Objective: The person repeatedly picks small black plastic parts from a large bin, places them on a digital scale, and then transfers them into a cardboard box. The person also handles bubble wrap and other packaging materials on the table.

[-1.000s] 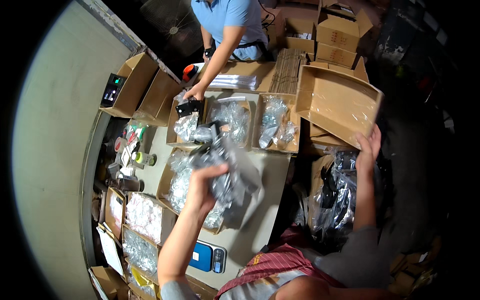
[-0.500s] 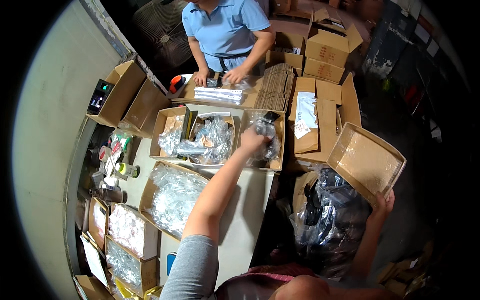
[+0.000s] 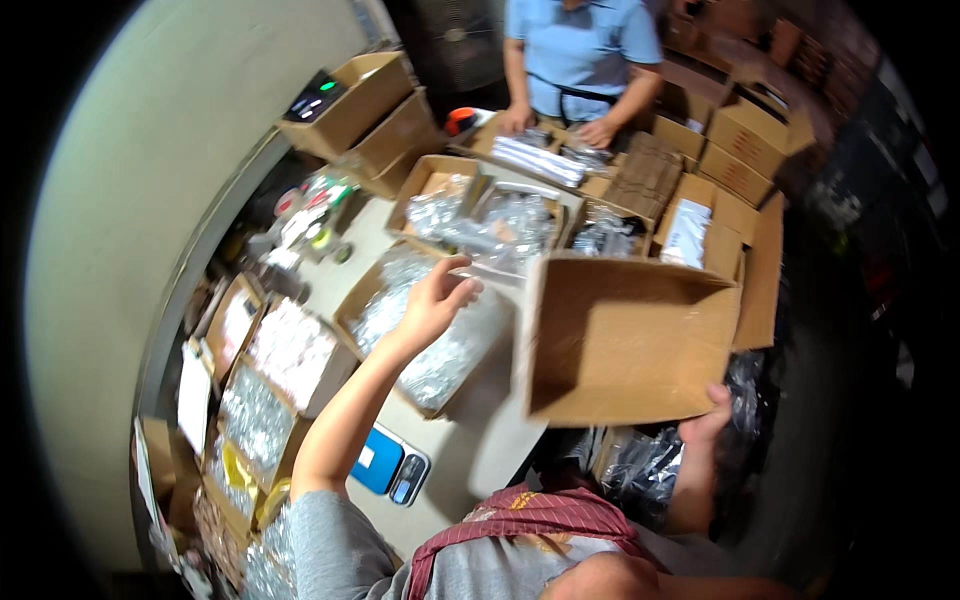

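Note:
My right hand [image 3: 706,416] grips the lower right corner of a shallow brown cardboard box [image 3: 630,345], its bare inside facing me. The box is held up over the table's right side and hides part of what lies behind it. My left hand [image 3: 438,302] hovers with thumb and fingers apart, and I see nothing in it. Below that hand is a large carton of clear plastic bags [image 3: 440,370]. Just beyond stand a carton of clear-wrapped parts [image 3: 510,222] and, to its right, a carton of dark bagged items [image 3: 605,232].
Across the table a person in a blue shirt [image 3: 585,60] handles bagged items beside white strips [image 3: 538,162]. Small cartons [image 3: 295,345] line the left edge. A blue-topped scale [image 3: 385,462] lies near me. Folded cardboard [image 3: 643,175] and a black plastic bag [image 3: 645,465] are on the right.
My left hand has come back from the carton of dark bagged items and its fingers are apart. My right hand has brought the cardboard box leftward over the table. The view has shifted.

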`<state>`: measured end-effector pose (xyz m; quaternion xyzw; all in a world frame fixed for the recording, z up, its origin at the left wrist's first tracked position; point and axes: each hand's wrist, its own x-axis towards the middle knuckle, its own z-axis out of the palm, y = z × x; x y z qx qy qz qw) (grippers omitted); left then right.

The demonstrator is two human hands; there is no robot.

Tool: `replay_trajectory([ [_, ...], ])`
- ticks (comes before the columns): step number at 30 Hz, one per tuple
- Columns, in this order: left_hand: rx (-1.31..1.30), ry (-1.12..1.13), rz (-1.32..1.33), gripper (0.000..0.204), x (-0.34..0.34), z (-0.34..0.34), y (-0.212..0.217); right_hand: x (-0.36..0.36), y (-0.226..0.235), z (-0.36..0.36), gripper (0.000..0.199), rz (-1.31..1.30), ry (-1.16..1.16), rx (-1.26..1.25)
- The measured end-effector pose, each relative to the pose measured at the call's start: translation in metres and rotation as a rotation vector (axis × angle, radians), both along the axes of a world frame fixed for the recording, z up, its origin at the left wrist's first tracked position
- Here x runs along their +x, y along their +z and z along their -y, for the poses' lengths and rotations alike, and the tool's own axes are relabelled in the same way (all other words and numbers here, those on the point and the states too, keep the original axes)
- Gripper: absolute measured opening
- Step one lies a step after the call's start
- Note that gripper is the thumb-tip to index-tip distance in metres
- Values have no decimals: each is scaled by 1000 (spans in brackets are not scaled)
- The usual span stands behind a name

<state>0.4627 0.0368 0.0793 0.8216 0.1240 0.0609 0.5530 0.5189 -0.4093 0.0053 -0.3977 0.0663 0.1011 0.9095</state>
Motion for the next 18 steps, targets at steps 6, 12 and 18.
replay_trajectory([
  [6,-378,564,148,40,-207,-68,34,-77,39,-170,67,123,954,-120],
  [12,-295,1081,346,59,-420,-78,67,-169,37,-299,60,528,1089,-473],
  [18,-329,1344,434,47,-595,-54,74,-203,-31,-384,61,1010,987,-785],
])
